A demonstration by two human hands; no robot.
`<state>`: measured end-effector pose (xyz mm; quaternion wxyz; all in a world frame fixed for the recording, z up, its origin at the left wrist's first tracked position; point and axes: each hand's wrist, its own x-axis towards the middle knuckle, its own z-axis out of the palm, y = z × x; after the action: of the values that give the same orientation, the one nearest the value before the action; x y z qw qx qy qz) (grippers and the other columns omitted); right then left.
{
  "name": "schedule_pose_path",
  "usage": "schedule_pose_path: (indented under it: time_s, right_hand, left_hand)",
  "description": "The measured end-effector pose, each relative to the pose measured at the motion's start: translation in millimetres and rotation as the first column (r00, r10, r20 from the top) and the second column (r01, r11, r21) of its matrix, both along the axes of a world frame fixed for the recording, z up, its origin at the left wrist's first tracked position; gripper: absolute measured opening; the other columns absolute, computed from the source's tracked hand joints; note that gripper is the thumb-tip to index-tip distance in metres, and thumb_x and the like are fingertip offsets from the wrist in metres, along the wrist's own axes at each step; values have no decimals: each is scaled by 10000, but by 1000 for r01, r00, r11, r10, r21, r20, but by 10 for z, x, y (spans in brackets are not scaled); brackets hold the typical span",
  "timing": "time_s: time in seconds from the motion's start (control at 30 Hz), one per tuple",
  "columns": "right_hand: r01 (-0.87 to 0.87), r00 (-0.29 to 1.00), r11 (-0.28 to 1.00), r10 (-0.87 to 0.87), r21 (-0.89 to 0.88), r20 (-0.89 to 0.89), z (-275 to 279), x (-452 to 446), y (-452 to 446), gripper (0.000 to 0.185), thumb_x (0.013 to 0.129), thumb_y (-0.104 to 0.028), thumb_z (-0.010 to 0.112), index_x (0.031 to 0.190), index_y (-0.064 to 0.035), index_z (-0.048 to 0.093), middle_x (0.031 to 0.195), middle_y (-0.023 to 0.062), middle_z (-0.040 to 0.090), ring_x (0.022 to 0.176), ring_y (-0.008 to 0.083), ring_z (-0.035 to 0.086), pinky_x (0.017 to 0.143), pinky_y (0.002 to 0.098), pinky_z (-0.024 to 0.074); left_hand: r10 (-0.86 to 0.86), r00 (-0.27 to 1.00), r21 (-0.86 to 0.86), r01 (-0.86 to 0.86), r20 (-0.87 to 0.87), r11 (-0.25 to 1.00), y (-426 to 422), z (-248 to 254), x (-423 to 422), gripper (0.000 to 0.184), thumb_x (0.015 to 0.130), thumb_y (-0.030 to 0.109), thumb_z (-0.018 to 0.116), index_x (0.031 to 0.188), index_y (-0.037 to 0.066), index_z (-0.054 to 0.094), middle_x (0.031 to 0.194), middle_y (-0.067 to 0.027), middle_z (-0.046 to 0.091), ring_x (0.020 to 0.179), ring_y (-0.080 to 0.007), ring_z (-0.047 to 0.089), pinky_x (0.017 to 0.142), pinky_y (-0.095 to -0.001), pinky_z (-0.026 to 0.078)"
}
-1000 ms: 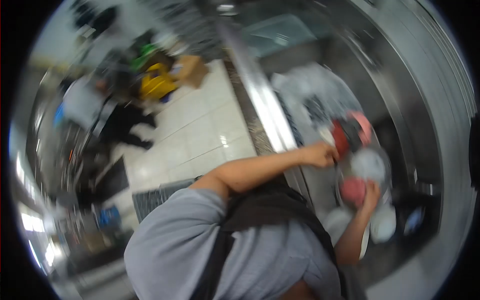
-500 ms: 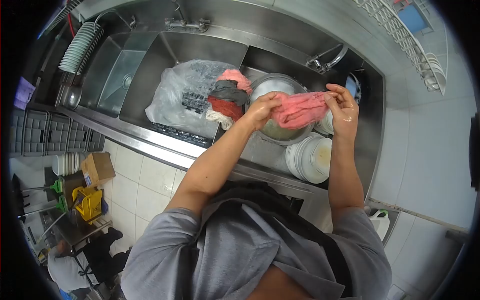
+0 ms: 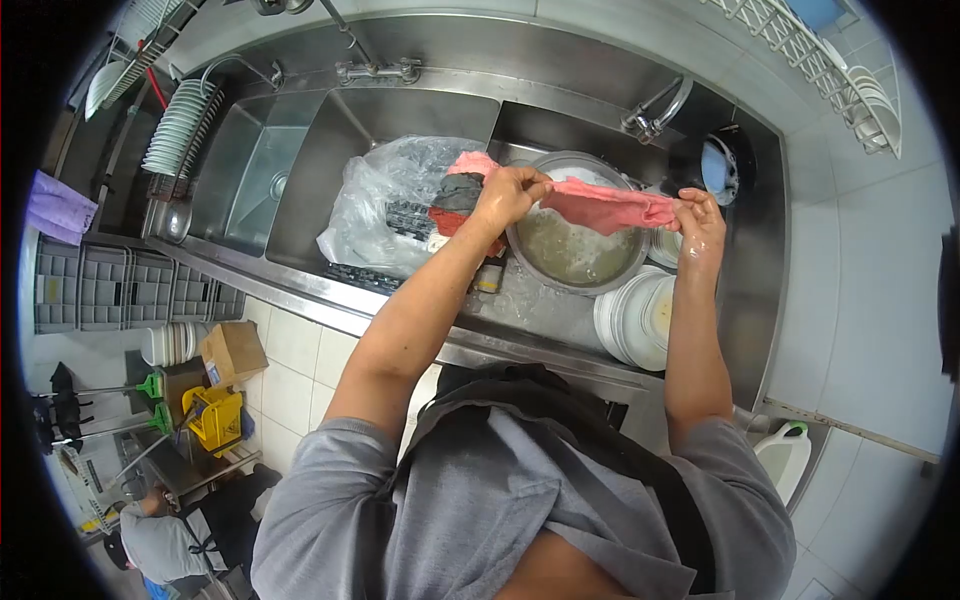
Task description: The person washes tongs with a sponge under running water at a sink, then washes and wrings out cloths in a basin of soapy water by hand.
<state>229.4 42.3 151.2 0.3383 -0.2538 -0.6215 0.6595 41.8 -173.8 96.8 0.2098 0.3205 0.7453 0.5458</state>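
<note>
A wet pink cloth (image 3: 612, 207) is stretched between my two hands, above a round metal basin (image 3: 528, 262) of cloudy water. My left hand (image 3: 512, 197) grips one end with the fingers pinched. The other end is held by my right hand (image 3: 699, 222), whose skin looks wet. Beside my left hand lie several rolled cloths: a pink one (image 3: 470, 162), a dark grey one (image 3: 458, 190) and a red one (image 3: 447, 220). They rest at the edge of a clear plastic bag (image 3: 365, 215), partly hidden by my left hand and forearm.
Stacked white plates (image 3: 622, 325) stand in the sink in front of the basin. A faucet (image 3: 655, 120) is fixed behind it, with a dark pan (image 3: 728, 170) at the right. Green plates (image 3: 185, 125) fill a rack at far left. Another person (image 3: 180, 540) is at lower left.
The pink cloth has gone from bunched to pulled out lengthwise, as my hands moved apart. More of the basin's water now shows. The camera view has shifted slightly.
</note>
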Motion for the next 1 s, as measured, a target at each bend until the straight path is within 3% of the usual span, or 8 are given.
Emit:
schedule_pose_path:
  time_s: [0.1, 0.17, 0.37, 0.57, 0.67, 0.73, 0.87, 1.0]
  right_hand:
    - [7, 1000, 998, -8, -66, -20, -78, 28, 11, 156, 821, 25, 617, 968, -14, 578, 734, 20, 571, 581, 74, 505, 569, 221, 445]
    - [1, 999, 994, -5, -112, -35, -108, 50, 44, 155, 823, 26, 613, 969, -14, 577, 744, 23, 575, 582, 75, 505, 576, 225, 451]
    - [124, 992, 991, -125, -43, -22, -30, -148, 60, 197, 833, 4, 613, 1024, -3, 567, 799, 40, 597, 660, 108, 558, 642, 246, 483]
    - [-123, 978, 906, 41, 405, 205, -321, -183, -551, 195, 858, -150, 650, 982, -2, 622, 781, 65, 648, 732, 129, 624, 655, 267, 477]
    - [-240, 949, 923, 158, 301, 272, -387, -228, -828, 154, 853, -166, 644, 881, -14, 648, 734, 80, 656, 653, 157, 624, 602, 307, 474]
    - [-347, 912, 818, 182, 459, 367, -467, -270, -783, 154, 847, -161, 634, 853, -9, 651, 707, 96, 670, 616, 181, 630, 598, 317, 491]
    - [-443, 859, 794, 242, 417, 452, -554, -234, -720, 153, 841, -141, 622, 858, 8, 656, 712, 124, 678, 647, 189, 659, 612, 298, 513]
    - [-338, 905, 936, 295, 97, 305, -777, 8, -446, 193, 885, -121, 550, 933, 35, 654, 775, 133, 683, 700, 192, 680, 609, 274, 534]
  left_hand:
    - [19, 999, -3, -19, -47, 1000, 81, 67, -65, 149, 843, 125, 667, 916, -1, 698, 741, -73, 686, 672, -123, 623, 663, -279, 497]
    - [-44, 992, -34, 49, 116, 998, 126, 100, -105, 146, 864, 119, 659, 960, 9, 655, 876, -64, 682, 798, -130, 622, 729, -292, 495]
    - [-195, 937, 133, 162, 290, 978, 205, 227, -68, 127, 921, 139, 592, 949, 32, 530, 889, -38, 603, 830, -118, 575, 746, -295, 494]
    - [-198, 822, 301, 34, 534, 953, 358, 190, 168, 131, 923, 134, 591, 962, 34, 518, 894, -37, 582, 802, -107, 571, 716, -252, 478]
    - [-301, 793, 478, 14, 529, 878, 352, 147, 282, 140, 918, 144, 603, 962, 34, 527, 854, -26, 587, 762, -95, 563, 684, -248, 465]
    - [-273, 795, 401, 40, 542, 915, 299, 231, 263, 142, 915, 147, 608, 961, 36, 532, 827, -14, 588, 739, -88, 555, 675, -243, 456]
    - [-128, 842, 312, -50, 525, 949, 308, 200, 281, 129, 909, 145, 618, 947, 45, 545, 753, 19, 578, 677, -73, 528, 645, -220, 425]
    - [0, 911, 296, -134, 412, 946, 267, -69, 71, 110, 916, 142, 603, 941, 49, 550, 771, 12, 579, 691, -68, 526, 630, -209, 407]
